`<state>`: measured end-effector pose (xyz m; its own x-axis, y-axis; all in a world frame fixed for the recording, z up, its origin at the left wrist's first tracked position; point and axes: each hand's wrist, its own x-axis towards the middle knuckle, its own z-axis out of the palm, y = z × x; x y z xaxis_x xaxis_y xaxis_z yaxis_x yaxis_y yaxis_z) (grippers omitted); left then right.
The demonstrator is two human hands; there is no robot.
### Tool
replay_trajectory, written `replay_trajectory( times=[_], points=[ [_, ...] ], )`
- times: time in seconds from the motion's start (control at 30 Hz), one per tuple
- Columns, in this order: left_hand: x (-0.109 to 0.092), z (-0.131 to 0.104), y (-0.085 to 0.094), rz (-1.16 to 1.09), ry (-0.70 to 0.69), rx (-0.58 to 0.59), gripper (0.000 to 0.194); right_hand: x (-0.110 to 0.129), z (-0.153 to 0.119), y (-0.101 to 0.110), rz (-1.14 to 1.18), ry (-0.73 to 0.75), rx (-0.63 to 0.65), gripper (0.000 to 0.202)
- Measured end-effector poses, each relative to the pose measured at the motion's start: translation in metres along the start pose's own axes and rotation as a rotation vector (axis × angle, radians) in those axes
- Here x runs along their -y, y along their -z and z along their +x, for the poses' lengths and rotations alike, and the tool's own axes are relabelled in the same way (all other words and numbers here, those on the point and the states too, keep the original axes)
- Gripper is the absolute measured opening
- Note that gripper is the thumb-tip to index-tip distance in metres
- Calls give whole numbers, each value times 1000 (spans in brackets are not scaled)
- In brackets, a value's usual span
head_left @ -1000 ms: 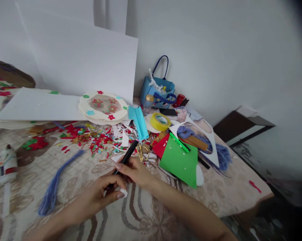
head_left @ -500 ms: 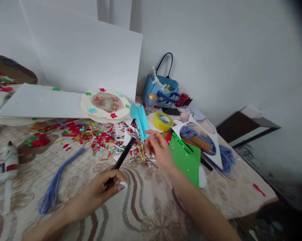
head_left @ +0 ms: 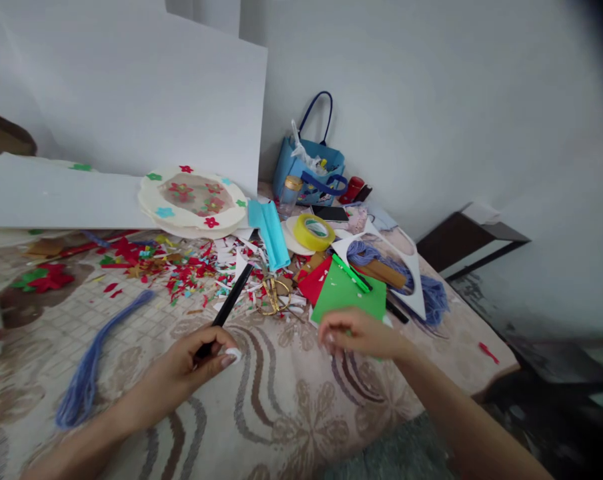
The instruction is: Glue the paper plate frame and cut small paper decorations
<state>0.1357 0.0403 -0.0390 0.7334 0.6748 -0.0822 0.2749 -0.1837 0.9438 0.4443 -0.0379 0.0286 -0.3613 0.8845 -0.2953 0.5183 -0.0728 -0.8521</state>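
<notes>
My left hand (head_left: 204, 357) is closed around a long, slim black pen-shaped tool (head_left: 231, 300), which points up and away. A small white scrap (head_left: 235, 353) sits at the tip of that thumb. To the right, my right hand (head_left: 356, 333) hovers by the near edge of a green sheet (head_left: 349, 293), its fingers loosely bent and nothing visible in them. Gold-handled scissors (head_left: 274, 297) lie between the hands, a little farther back. A bright green pen (head_left: 351, 273) rests on the green sheet, partly over a red sheet (head_left: 315, 283).
Colourful paper scraps (head_left: 191, 273) cover the middle of the table. Behind them stand flower-decorated rings (head_left: 149, 193), yellow tape (head_left: 313, 232) and a blue bag (head_left: 309, 173). Blue yarn (head_left: 89, 367) lies at the left, and a white cutout (head_left: 419, 293) covers more yarn at the right.
My right hand has moved from beside the scissors toward me and right, to the green sheet's near edge. My left hand still holds the black tool. The view has shifted right.
</notes>
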Motion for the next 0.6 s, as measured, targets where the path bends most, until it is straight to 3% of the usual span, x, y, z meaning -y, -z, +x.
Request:
replay_trajectory(
  times=[0.07,0.13,0.17,0.27,0.3,0.33,0.47,0.6],
  points=[
    [1,0,0,1,-2,0,24,-13,-26,-15,170,-104,254,45],
    [1,-1,-1,8,-7,6,24,-31,-47,-26,315,-184,404,52],
    [1,-1,-1,12,-5,12,24,-41,-53,-30,374,-179,325,52],
    [-1,-1,-2,17,6,33,23,-66,-60,-37,409,6,-281,36],
    [-2,-1,-2,12,8,35,23,-71,-59,-39,411,70,-421,32],
    [-2,-1,-2,5,6,33,23,-74,-56,-41,422,113,-473,30],
    [-2,-1,-1,-3,-2,12,24,-66,-42,-44,332,75,-235,33],
    [-3,-4,-2,45,-29,35,24,-37,-17,-48,129,-43,-415,29]
  ],
)
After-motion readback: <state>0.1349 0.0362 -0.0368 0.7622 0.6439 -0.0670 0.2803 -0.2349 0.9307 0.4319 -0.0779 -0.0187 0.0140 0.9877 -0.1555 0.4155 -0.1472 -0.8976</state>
